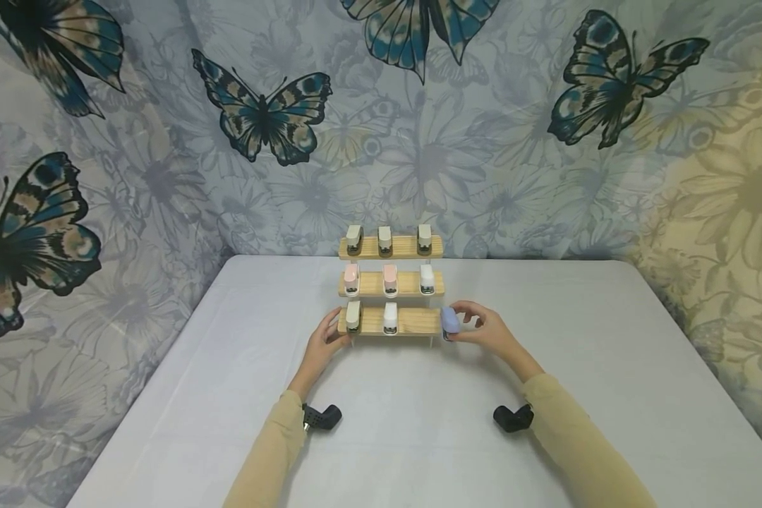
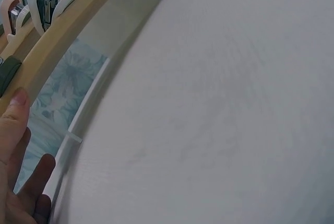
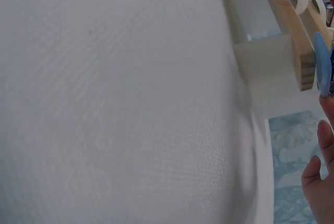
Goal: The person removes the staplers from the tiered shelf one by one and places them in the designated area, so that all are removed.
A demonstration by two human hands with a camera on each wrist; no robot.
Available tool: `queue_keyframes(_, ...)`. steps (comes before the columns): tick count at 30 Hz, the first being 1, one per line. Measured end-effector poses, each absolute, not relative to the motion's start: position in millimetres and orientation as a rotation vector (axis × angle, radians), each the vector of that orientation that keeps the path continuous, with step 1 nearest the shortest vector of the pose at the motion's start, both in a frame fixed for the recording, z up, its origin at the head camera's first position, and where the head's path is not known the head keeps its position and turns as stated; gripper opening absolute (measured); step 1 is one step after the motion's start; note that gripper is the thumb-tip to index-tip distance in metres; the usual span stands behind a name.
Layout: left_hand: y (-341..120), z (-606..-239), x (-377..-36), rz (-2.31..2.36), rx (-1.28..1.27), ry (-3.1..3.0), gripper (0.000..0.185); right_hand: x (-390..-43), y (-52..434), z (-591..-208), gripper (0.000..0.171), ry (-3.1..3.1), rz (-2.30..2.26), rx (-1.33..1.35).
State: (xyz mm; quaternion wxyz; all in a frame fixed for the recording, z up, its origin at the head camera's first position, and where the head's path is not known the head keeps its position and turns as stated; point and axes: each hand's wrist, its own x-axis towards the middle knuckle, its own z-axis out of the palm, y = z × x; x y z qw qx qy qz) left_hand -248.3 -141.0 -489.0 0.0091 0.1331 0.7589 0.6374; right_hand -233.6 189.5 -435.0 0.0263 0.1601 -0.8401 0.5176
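Observation:
A three-tier wooden display rack [image 1: 413, 322] with white supports stands near the table's far side. My left hand [image 1: 320, 347] holds the left end of its lowest shelf, the thumb [image 2: 19, 108] against the front edge. My right hand [image 1: 490, 331] pinches a blue-purple mini stapler [image 1: 449, 320] just off the right end of that shelf. On the lowest shelf sit a cream stapler [image 1: 353, 316] at the left and a white stapler [image 1: 390, 317] near the middle. In the right wrist view the blue stapler [image 3: 323, 65] overlaps the shelf's end; whether they touch, I cannot tell.
On the middle shelf are two pink staplers [image 1: 351, 278] and a white one [image 1: 427, 279]. The top shelf carries three cream staplers [image 1: 384, 240]. A white cloth [image 1: 394, 437] covers the table. Behind it hangs a butterfly-patterned curtain [image 1: 419, 162].

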Motion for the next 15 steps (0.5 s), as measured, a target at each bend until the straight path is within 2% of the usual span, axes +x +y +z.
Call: queue_keyframes(15, -139.5, -490.5, -247.5, 2.001, 0.443, 2.388, 0.066, -225.3, 209.5, -439.2, 0.051, -2.597, 1.568, 0.504)
